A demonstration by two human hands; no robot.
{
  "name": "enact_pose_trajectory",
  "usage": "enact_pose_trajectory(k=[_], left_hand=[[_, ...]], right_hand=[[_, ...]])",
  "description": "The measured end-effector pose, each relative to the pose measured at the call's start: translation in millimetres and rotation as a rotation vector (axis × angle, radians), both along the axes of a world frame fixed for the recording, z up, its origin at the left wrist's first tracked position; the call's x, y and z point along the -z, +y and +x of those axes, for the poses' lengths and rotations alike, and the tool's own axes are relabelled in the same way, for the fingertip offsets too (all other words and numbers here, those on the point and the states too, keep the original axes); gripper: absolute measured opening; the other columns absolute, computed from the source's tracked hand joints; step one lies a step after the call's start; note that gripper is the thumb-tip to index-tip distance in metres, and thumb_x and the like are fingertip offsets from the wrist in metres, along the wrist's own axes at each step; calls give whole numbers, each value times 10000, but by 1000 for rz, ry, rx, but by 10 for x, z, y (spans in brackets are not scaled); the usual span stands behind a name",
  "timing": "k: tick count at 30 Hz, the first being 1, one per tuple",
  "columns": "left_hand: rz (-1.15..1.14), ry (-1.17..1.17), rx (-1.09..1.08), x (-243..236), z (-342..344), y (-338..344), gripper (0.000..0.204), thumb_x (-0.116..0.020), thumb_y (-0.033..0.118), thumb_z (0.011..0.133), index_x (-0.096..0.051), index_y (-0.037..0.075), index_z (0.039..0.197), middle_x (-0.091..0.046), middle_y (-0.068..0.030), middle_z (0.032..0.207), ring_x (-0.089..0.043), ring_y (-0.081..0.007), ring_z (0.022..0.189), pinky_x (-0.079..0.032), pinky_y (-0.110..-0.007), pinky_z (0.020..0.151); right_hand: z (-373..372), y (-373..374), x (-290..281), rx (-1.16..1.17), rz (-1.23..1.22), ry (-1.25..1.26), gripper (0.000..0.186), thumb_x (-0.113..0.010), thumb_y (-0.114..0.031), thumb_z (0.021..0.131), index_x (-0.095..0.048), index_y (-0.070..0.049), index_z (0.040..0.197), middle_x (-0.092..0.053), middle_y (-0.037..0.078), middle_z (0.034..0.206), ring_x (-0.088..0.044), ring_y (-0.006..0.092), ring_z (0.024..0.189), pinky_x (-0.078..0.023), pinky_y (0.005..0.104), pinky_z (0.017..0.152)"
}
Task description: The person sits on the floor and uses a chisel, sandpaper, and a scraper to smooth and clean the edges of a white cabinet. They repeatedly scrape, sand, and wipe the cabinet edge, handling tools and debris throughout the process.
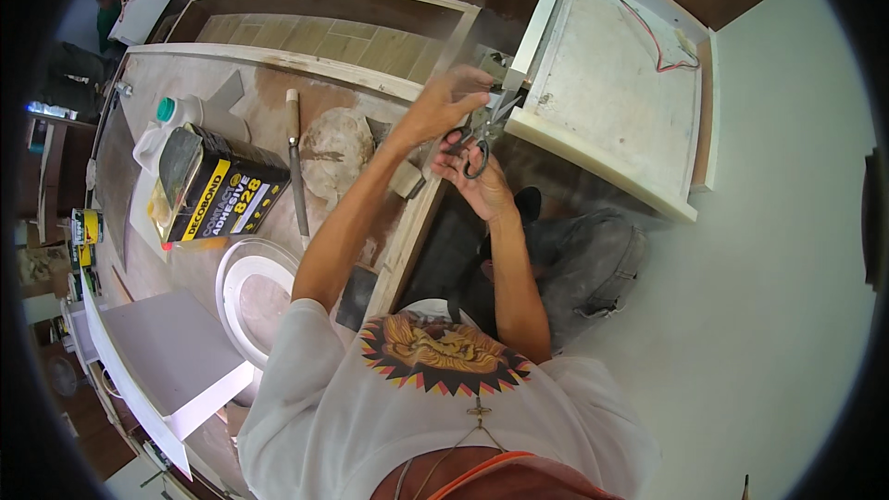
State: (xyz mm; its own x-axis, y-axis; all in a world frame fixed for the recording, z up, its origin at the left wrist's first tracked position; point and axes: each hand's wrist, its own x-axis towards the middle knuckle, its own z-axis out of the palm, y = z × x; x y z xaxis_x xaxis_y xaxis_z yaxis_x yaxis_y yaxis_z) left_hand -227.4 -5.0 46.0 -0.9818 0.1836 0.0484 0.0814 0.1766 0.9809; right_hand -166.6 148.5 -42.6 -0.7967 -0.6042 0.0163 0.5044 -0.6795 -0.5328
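My right hand (480, 187) grips a pair of scissors (476, 157) by its black handles, palm up, with fingers at the loops. The metal blades point up and right toward the near corner of a pale open box-like drawer (619, 83). My left hand (443, 104) is just above the scissors, blurred, its thumb and fingertips drawn toward each other. A small white piece (499, 99) shows at those fingertips beside the blades. Exactly what the left fingers pinch is too blurred to make out.
Left on the dusty wooden surface stand a black-and-yellow adhesive tin (227, 187), a white jug with a green cap (211, 116), a long-handled tool (294, 153) and a round white container (255, 301). A red wire (645, 28) lies in the drawer. Dark trousers (583, 264) appear below.
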Motion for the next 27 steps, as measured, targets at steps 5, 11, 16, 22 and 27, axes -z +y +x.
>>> enact_pose_trajectory(k=[5, 11, 16, 22, 27], left_hand=[[244, 83, -228, 350, 12, 398, 245, -712, 209, 971, -675, -6, 1083, -727, -87, 978, -679, -179, 951, -529, -334, 869], [140, 119, -212, 258, 59, 478, 198, -684, 195, 990, -651, 0, 990, -705, -72, 913, -641, -144, 853, -509, -296, 783], [361, 34, -197, 215, 65, 526, 187, -661, 178, 1010, -609, 0, 1023, -681, -82, 958, -642, -134, 861, -525, -265, 778], [646, -12, -270, 300, 82, 679, 179, -660, 175, 1015, -603, 16, 1072, -667, -60, 954, -642, -108, 858, -543, -248, 779], [560, 28, -255, 379, 115, 619, 177, -687, 202, 997, -663, 47, 1077, -684, -23, 940, -639, -97, 843, -537, -257, 770]], right_hand=[[265, 264, -30, 2, 284, -36, 400, -670, -279, 1013, -550, -17, 1290, -608, 106, 1175, -640, 218, 1002, -555, 411, 934], [430, 423, -28, 52, 549, -4, 372, -719, -260, 978, -612, 3, 1217, -640, 88, 1086, -638, 185, 931, -545, 354, 886], [403, 508, -64, 101, 709, 142, 347, -749, -331, 965, -663, -55, 1157, -680, 34, 1023, -641, 112, 869, -521, 268, 800], [435, 571, 55, 127, 893, 164, 347, -770, -315, 948, -667, -51, 1149, -676, 19, 1000, -626, 95, 843, -506, 266, 775], [526, 538, 31, 186, 924, 95, 333, -757, -265, 942, -667, -31, 1161, -683, 22, 987, -620, 98, 847, -503, 261, 772]])
